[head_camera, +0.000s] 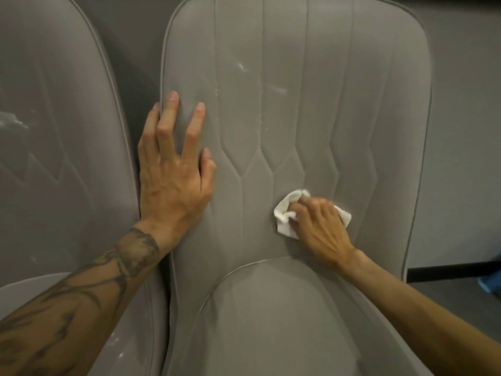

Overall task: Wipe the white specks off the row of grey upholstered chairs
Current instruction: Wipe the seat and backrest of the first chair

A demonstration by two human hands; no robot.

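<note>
A grey upholstered chair with stitched panels fills the middle of the view. White specks and smears mark its upper backrest and run down a seam. My right hand presses a crumpled white cloth against the lower backrest, just above the seat cushion. My left hand lies flat, fingers spread, on the backrest's left edge and holds nothing.
A second grey chair stands close on the left, with white smears on its backrest and specks near its seat edge. A grey wall lies behind. A dark strip and something blue show at the right edge.
</note>
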